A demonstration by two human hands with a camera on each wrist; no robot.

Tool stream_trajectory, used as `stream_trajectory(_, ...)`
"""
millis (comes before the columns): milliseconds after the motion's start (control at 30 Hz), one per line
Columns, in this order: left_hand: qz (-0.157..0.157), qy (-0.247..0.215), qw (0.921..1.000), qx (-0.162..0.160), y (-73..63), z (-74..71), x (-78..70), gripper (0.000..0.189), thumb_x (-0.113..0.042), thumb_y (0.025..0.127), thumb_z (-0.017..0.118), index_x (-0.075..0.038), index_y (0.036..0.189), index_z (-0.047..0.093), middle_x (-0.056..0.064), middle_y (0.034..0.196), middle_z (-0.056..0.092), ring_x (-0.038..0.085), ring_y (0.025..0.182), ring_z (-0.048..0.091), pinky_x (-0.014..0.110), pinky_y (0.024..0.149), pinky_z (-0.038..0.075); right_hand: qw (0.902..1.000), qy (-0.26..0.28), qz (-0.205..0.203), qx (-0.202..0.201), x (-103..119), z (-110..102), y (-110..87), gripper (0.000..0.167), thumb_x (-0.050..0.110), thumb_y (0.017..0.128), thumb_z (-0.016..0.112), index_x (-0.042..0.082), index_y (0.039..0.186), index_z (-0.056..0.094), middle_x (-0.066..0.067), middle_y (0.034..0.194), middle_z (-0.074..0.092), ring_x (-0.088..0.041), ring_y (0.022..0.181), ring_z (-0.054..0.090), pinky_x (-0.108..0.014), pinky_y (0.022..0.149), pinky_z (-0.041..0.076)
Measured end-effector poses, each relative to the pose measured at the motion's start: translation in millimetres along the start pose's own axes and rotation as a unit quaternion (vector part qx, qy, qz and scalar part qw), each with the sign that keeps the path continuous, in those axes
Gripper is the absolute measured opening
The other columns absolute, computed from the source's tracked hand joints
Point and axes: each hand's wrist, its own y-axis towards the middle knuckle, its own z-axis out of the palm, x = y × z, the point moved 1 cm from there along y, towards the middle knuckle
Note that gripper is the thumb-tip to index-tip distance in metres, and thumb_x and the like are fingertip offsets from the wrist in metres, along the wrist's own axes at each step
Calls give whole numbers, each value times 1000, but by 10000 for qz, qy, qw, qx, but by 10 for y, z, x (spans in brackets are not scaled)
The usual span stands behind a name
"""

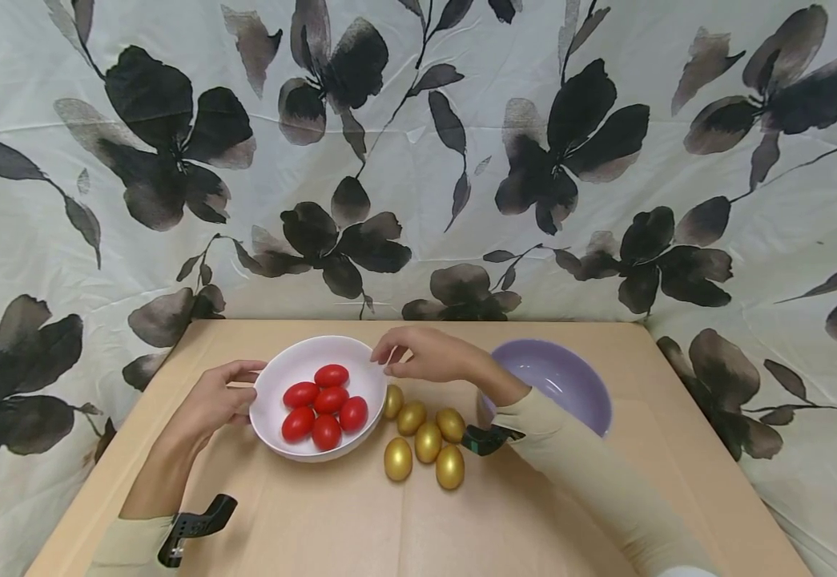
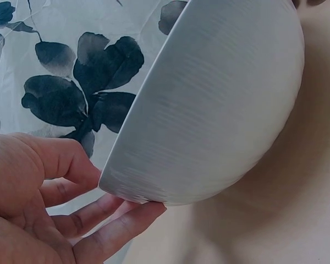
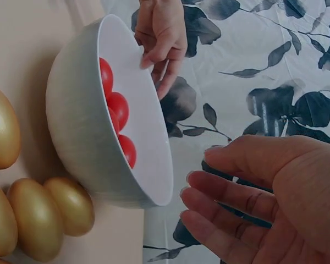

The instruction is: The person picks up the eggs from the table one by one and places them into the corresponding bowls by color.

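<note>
A white bowl [image 1: 277, 433] holds several glossy red eggs [image 1: 330, 400]. On its left side my left hand [image 1: 216, 401] pinches the rim, the thumb over the inner edge and other fingers against the outside. My right hand [image 1: 425, 354] is at the bowl's right rim in the head view. In the right wrist view its relaxed fingers [image 3: 209, 190] stand a little apart from that rim, with nothing between them. Below this hand several golden eggs [image 1: 428, 442] lie on the table, close to the bowl's right side.
A purple bowl [image 1: 562, 377] stands behind the right forearm, which hides part of it. The wooden table [image 1: 303, 521] ends at a floral cloth [image 1: 454, 184] hung behind it. Each wrist carries a black camera mount [image 1: 198, 525].
</note>
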Motion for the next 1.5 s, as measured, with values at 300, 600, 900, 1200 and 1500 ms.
stream_trajectory(300,-39,128,9999,-72,28,-45,-23,51,-10,99,57,4,147,46,32,139,50,34,108,63,38,75,62,9993,26,193,-331,-36,-69,-146,26,12,97,65,8,122,70,-5,115,70,-16,104,67,-26,92,56)
stream_trajectory(600,328,212,9990,-239,67,-98,-113,50,-12,101,57,4,147,46,32,142,49,46,124,56,44,88,58,9971,296,229,-657,-56,-185,-346,27,9,98,65,7,124,68,-10,114,71,-17,104,68,-32,94,57)
stream_trajectory(900,706,494,9957,-347,93,-149,-375,50,-13,101,58,4,147,46,32,142,50,49,124,56,50,93,55,9928,416,300,-1087,-134,-350,-555,28,8,96,66,8,124,68,-4,108,72,-19,98,69,-35,89,58)
stream_trajectory(1200,1093,773,9901,-427,15,-42,-700,50,-9,97,62,1,145,51,29,141,52,46,121,58,51,95,56,9872,597,457,-1404,-275,-449,-800,30,9,97,66,8,127,67,-8,109,74,-19,98,70,-32,82,56)
stream_trajectory(1500,1295,766,9885,-171,-66,185,-925,50,-11,96,64,-5,145,52,22,140,57,42,125,57,54,95,55,9799,837,893,-1573,-443,-568,-1121,35,12,98,65,11,134,63,-6,111,74,-20,102,69,-31,86,54)
